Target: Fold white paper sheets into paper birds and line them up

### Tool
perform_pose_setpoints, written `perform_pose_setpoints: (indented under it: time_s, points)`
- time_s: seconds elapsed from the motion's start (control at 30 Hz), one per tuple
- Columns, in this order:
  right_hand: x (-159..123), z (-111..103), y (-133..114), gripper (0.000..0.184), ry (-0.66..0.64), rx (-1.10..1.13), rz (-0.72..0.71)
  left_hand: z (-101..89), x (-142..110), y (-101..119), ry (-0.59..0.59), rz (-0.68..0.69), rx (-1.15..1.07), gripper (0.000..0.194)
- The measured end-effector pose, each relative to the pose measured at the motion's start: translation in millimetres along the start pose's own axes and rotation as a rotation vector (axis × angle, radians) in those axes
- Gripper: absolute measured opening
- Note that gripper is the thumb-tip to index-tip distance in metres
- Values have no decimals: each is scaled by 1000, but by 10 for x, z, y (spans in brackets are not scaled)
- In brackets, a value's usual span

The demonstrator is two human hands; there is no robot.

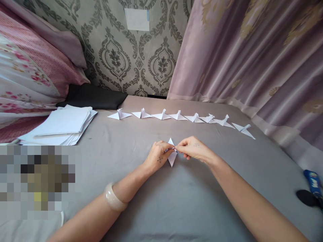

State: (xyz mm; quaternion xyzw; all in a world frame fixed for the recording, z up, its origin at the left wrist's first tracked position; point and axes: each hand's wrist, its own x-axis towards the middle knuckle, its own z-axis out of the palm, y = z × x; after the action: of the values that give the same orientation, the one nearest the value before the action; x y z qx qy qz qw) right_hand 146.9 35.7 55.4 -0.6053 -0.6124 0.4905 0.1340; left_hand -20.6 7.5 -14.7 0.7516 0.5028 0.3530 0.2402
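A small folded white paper shape (172, 158), narrow and pointed at both ends, rests on the grey bedsheet (176, 201) in the middle. My left hand (158, 156) pinches its left side with fingers closed. From the right, my right hand (193, 148) pinches the same fold, fingertips meeting the left hand's at the paper's middle. A pale bangle (114, 198) circles my left wrist.
Several finished white paper birds (176, 116) stand in a row farther back. A stack of white paper sheets (60, 126) lies at the left near a black cloth (96, 95) and floral bedding (27, 74). A curtain (252, 50) hangs at right; a blue object (313, 179) and a black one (306, 197) lie at the right edge.
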Motion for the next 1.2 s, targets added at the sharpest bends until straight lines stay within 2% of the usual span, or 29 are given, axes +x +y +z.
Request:
perform_pose_setpoints:
  time_s: [0.3, 0.43, 0.7, 1.0, 1.2]
  points:
    - [52, 167, 213, 20, -32, 421, 99, -4, -15, -7, 8, 4, 13, 15]
    - [43, 215, 282, 22, -25, 521, 76, 18, -14, -36, 19, 8, 18, 16]
    - [48, 294, 411, 22, 38, 525, -8, 29, -7, -46, 18, 12, 14, 15]
    - [79, 311, 417, 18, 53, 554, 70, -17, -7, -2, -17, 41, -28, 15]
    - [61, 303, 392, 11, 85, 517, 82, -15, -3, 22, -9, 8, -92, 14]
